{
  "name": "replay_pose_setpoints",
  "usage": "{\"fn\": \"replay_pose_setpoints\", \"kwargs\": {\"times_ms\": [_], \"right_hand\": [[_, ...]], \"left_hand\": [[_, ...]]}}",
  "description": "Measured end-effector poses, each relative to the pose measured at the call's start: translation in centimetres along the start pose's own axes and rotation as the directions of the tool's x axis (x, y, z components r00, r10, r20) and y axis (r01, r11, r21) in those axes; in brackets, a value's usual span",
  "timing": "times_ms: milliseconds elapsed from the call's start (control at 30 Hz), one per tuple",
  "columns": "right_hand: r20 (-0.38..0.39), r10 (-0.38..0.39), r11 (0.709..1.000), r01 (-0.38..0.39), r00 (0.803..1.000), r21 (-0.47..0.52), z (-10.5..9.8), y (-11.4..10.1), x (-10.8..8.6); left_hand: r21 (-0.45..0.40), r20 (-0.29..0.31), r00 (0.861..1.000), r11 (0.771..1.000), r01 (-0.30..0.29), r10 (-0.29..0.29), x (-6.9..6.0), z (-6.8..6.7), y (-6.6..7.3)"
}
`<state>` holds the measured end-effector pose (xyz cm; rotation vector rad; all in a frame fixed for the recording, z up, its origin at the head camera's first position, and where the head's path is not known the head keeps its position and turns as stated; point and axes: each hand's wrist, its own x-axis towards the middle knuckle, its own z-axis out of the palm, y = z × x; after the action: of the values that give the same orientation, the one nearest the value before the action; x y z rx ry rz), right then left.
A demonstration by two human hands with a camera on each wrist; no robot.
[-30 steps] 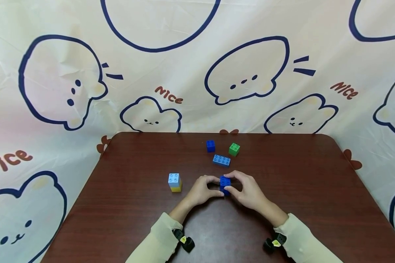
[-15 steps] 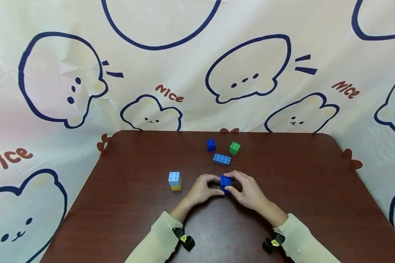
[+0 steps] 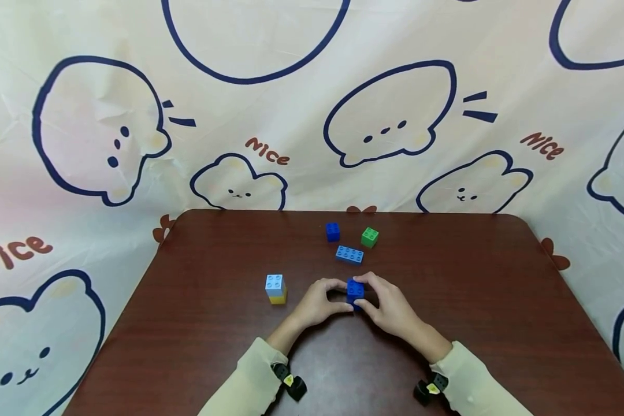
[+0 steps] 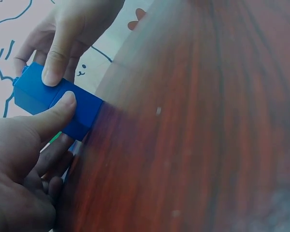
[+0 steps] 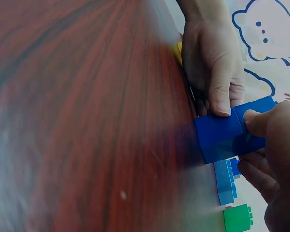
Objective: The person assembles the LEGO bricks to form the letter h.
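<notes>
Two blue toy bricks (image 3: 355, 289) are stacked one on the other, upright on the table between both hands. My left hand (image 3: 316, 304) pinches the lower blue brick (image 4: 88, 112) from the left, thumb on the near face. From the right, my right hand (image 3: 397, 307) pinches the upper blue brick (image 4: 30, 88), whose studs face up. A thin seam shows between the two bricks in both wrist views, and they look pressed flush. The fingers on the far side are partly hidden behind the bricks.
A light-blue brick (image 3: 275, 284) sits on a yellow brick (image 3: 278, 300) to the left. Beyond the hands lie a long blue brick (image 3: 349, 254), a small dark-blue brick (image 3: 333, 231) and a green brick (image 3: 370, 237). A patterned cloth hangs behind the brown table (image 3: 213, 346).
Hands and bricks keep nearly the same place. The right thumb looks slightly lower on the bricks; the whole view shifts a little with the head.
</notes>
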<state>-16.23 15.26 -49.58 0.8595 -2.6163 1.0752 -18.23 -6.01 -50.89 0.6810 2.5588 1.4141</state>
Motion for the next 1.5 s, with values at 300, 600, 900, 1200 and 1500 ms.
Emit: {"fn": "replay_pose_setpoints", "kwargs": {"times_ms": [300, 600, 900, 1200, 1500], "right_hand": [[0.010, 0.002, 1.000, -0.002, 1.000, -0.018, 0.2, -0.1, 0.0], [-0.011, 0.030, 0.999, -0.030, 0.999, -0.018, 0.7, 0.1, -0.3], [-0.041, 0.071, 0.997, -0.072, 0.997, -0.015, 1.0, 0.1, -0.7], [-0.017, 0.116, 0.991, -0.115, 0.993, 0.066, 0.7, -0.1, -0.4], [0.022, 0.186, 0.964, -0.187, 0.982, 0.189, 0.5, 0.4, -0.2]], "left_hand": [[-0.029, 0.049, 0.999, 1.000, -0.011, 0.012, -0.4, -0.8, 0.0], [-0.092, 0.112, 0.994, 0.996, 0.017, -0.007, -1.2, -1.8, 0.4], [-0.143, 0.089, 0.996, 0.990, 0.007, 0.006, -2.4, -2.6, 0.9], [-0.138, 0.122, 0.992, 0.990, 0.011, 0.006, -3.9, -3.5, 1.4], [-0.169, 0.196, 0.980, 0.984, 0.052, -0.019, -6.1, -4.7, 1.7]]}}
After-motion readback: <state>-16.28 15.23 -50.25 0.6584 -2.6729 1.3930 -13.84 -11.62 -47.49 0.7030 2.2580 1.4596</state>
